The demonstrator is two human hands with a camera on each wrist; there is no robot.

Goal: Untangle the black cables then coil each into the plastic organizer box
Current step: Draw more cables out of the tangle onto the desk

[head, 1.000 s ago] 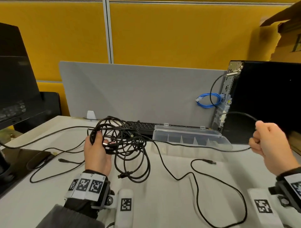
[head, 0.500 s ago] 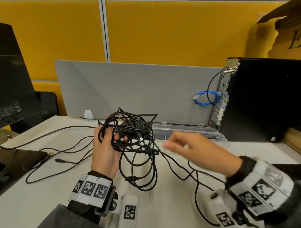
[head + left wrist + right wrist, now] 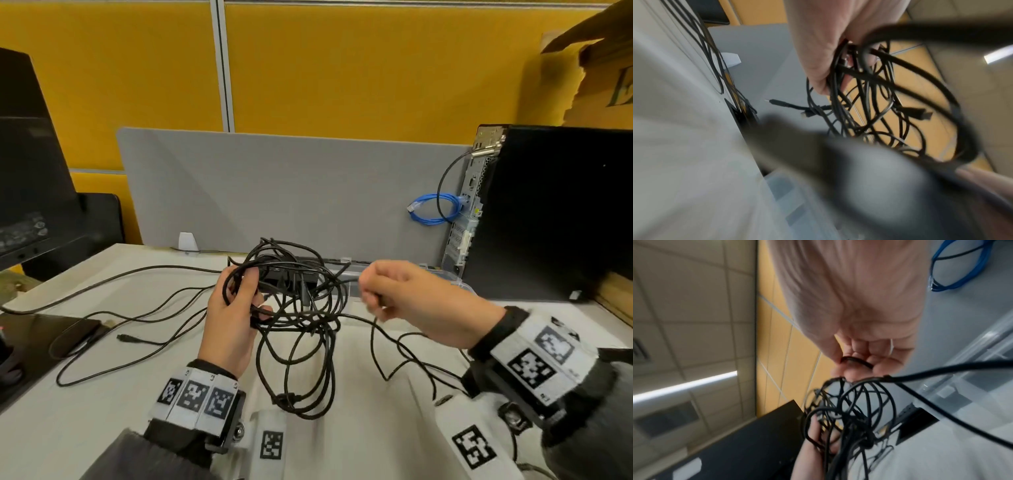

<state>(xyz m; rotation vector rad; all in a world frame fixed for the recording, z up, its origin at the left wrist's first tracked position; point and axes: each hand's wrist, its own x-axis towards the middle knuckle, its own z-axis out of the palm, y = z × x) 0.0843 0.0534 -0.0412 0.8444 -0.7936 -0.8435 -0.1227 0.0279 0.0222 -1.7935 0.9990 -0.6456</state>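
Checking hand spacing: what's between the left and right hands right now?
In the head view, only the tangled black cables lie between them: the left hand grips the bundle, and the right hand pinches one strand running out of it.

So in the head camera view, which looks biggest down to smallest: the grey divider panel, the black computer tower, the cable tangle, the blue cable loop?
1. Grey divider panel
2. Black computer tower, cut off by the frame's edge
3. Cable tangle, nearer the camera, so it may look oversized
4. Blue cable loop, clearly smallest
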